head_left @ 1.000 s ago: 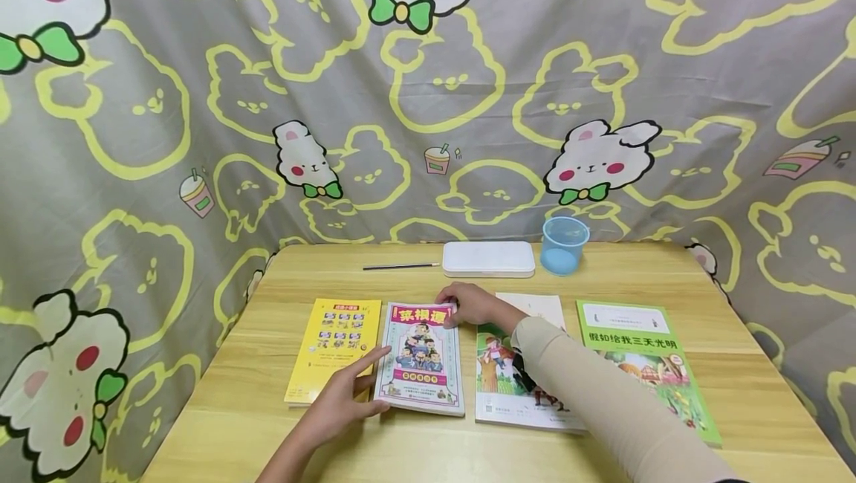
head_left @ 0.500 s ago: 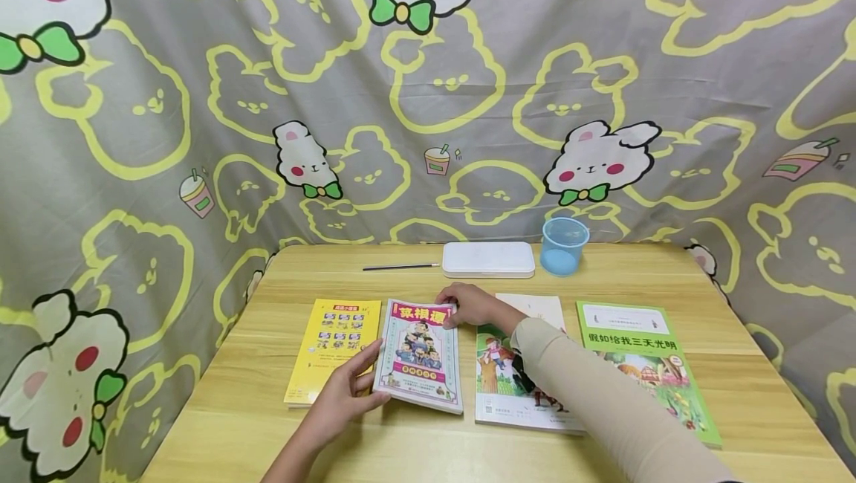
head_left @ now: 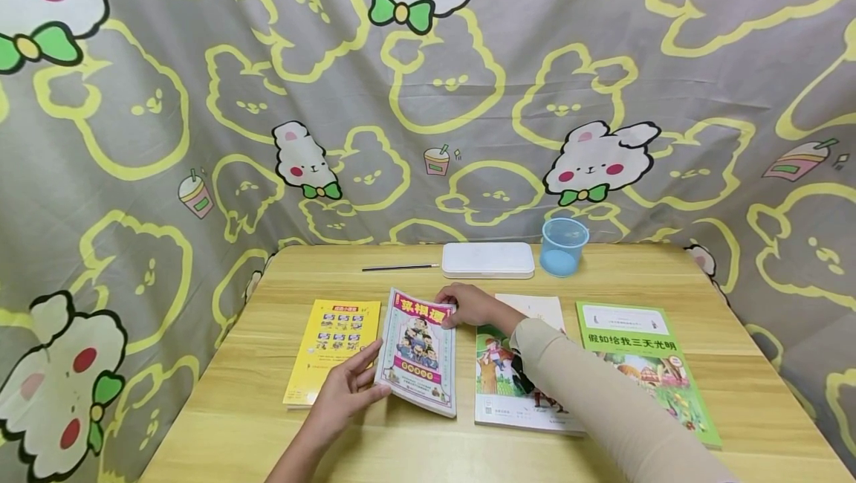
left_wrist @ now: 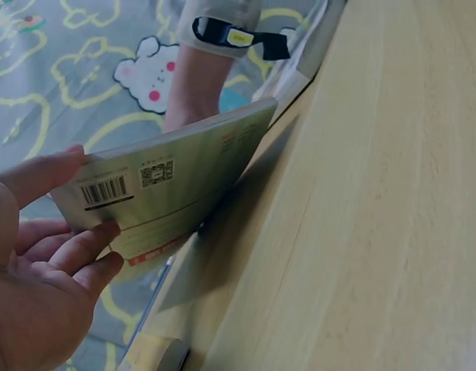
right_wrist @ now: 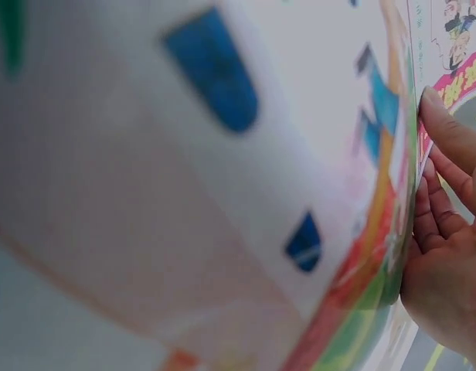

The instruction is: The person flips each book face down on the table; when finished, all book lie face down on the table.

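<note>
A book (head_left: 416,353) with a pink title band and cartoon figures is tilted, its left side raised. My left hand (head_left: 348,391) grips its left edge, thumb at the front, fingers behind. In the left wrist view the book's back cover (left_wrist: 184,182) shows a barcode and a QR code, with the table below. My right hand (head_left: 473,305) pinches the same book's upper right corner; in the right wrist view the thumb (right_wrist: 447,127) lies on the cover. Beneath my right forearm lies a white illustrated book (head_left: 515,401), partly hidden.
A yellow book (head_left: 334,349) lies at left, a green book (head_left: 645,364) at right. Along the back of the table (head_left: 401,461) are a dark pen (head_left: 400,267), a white case (head_left: 488,259) and a blue translucent cup (head_left: 563,249). A patterned curtain (head_left: 374,171) hangs behind.
My left hand has lifted the pink-titled book's left side off the table, so it has gone from lying flat to tilted. The right hand has stayed at its upper right corner.
</note>
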A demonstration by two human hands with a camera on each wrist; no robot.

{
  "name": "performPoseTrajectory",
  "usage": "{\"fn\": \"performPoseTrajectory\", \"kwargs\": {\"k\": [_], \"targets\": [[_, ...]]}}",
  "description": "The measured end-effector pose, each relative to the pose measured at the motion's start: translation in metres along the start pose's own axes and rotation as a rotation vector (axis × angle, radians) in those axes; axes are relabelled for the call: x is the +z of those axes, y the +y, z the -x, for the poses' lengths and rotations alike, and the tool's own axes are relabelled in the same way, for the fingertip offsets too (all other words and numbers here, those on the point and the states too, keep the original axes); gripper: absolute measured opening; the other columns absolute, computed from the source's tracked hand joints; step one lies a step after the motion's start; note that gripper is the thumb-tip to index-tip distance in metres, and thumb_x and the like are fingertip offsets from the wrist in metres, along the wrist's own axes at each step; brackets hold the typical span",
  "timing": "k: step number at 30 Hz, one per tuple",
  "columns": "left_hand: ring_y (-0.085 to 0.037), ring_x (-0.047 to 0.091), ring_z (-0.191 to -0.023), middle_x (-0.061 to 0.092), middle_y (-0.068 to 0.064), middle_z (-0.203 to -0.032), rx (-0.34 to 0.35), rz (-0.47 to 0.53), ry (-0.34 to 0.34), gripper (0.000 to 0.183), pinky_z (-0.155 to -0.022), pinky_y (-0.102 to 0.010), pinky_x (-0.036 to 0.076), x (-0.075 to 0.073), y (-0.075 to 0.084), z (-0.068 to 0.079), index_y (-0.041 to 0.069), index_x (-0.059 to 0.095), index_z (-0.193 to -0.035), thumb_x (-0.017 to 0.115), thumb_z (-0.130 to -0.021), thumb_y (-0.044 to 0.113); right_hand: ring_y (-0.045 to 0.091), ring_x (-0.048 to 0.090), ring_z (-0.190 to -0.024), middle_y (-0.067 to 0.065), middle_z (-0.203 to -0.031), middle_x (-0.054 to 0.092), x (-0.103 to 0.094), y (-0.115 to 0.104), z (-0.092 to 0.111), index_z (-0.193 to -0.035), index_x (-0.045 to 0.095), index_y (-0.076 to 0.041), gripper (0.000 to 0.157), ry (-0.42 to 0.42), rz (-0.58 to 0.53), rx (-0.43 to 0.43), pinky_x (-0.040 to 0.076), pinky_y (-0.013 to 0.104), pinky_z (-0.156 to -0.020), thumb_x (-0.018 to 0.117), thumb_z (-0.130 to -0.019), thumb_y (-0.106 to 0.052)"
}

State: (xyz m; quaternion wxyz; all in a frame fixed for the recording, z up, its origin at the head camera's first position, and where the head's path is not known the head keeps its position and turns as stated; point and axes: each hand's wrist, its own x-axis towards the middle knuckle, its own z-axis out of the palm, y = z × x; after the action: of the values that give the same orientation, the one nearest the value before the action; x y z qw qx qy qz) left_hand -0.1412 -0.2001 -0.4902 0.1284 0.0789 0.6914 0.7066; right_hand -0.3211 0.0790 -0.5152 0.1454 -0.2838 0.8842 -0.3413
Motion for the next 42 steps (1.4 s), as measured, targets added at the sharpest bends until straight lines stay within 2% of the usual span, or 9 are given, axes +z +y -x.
{"fn": "performPoseTrajectory", "kwargs": {"k": [5, 8, 14, 21, 29, 33, 42], "targets": [[-0.020, 0.055, -0.135, 0.030, -0.029, -0.161, 0.038, 0.014, -0.014, 0.085, -0.102, -0.031, 0.052, 0.000, 0.000, -0.001, -0.007, 0.030, -0.157, 0.076, -0.086, -0.007, 0.016, 0.061, -0.103, -0.001, -0.111, 0.067, 0.002, -0.001, 0.000, -0.128, 0.067, -0.009, 0.047, 0.014, -0.025, 0.007, 0.052, 0.039, -0.097, 0.086, -0.086, -0.019], [-0.017, 0.056, -0.134, 0.028, -0.028, -0.162, 0.062, 0.020, -0.028, 0.085, -0.103, -0.031, 0.051, 0.000, 0.001, -0.001, -0.007, 0.029, -0.157, 0.076, -0.087, -0.007, 0.013, 0.061, -0.099, -0.002, -0.107, 0.067, 0.004, -0.001, 0.000, -0.128, 0.068, -0.010, 0.047, 0.027, -0.035, -0.001, 0.053, 0.038, -0.094, 0.086, -0.086, -0.018], [-0.020, 0.055, -0.136, 0.027, -0.026, -0.164, 0.093, 0.010, -0.034, 0.084, -0.104, -0.031, 0.051, 0.002, 0.004, 0.000, -0.007, 0.030, -0.157, 0.076, -0.087, -0.006, 0.011, 0.061, -0.092, -0.004, -0.103, 0.066, 0.006, -0.004, -0.001, -0.131, 0.067, -0.013, 0.047, 0.037, -0.042, -0.010, 0.053, 0.036, -0.088, 0.085, -0.087, -0.016], [-0.028, 0.053, -0.138, 0.028, -0.026, -0.164, 0.125, -0.015, -0.043, 0.082, -0.105, -0.031, 0.050, 0.006, 0.008, 0.001, -0.006, 0.032, -0.157, 0.076, -0.088, -0.005, 0.018, 0.068, -0.102, 0.003, -0.116, 0.070, 0.006, -0.012, -0.002, -0.139, 0.063, -0.015, 0.056, 0.042, -0.079, -0.019, 0.056, 0.041, -0.093, 0.084, -0.088, -0.018], [-0.036, 0.049, -0.139, 0.029, -0.026, -0.164, 0.185, -0.067, -0.059, 0.080, -0.105, -0.031, 0.049, 0.010, 0.011, 0.004, -0.004, 0.035, -0.157, 0.076, -0.089, -0.002, 0.027, 0.067, -0.116, 0.009, -0.128, 0.067, 0.004, -0.024, 0.000, -0.151, 0.052, -0.023, 0.066, 0.030, -0.141, -0.001, 0.055, 0.046, -0.100, 0.080, -0.092, -0.034], [-0.037, 0.048, -0.141, 0.033, -0.021, -0.164, 0.181, -0.075, -0.047, 0.080, -0.107, -0.033, 0.049, 0.013, 0.013, 0.004, 0.001, 0.039, -0.157, 0.078, -0.087, -0.001, 0.031, 0.063, -0.125, 0.011, -0.134, 0.065, 0.003, -0.032, 0.003, -0.154, 0.048, -0.026, 0.070, 0.027, -0.157, 0.004, 0.051, 0.051, -0.106, 0.075, -0.093, -0.047], [-0.035, 0.045, -0.143, 0.033, -0.015, -0.165, 0.188, -0.112, -0.057, 0.079, -0.111, -0.036, 0.045, 0.017, 0.019, 0.006, 0.005, 0.040, -0.158, 0.078, -0.088, 0.002, 0.032, 0.063, -0.125, 0.013, -0.142, 0.060, -0.003, -0.046, 0.000, -0.157, 0.043, -0.022, 0.071, 0.029, -0.249, -0.049, 0.056, 0.047, -0.101, 0.070, -0.096, -0.050]]}}
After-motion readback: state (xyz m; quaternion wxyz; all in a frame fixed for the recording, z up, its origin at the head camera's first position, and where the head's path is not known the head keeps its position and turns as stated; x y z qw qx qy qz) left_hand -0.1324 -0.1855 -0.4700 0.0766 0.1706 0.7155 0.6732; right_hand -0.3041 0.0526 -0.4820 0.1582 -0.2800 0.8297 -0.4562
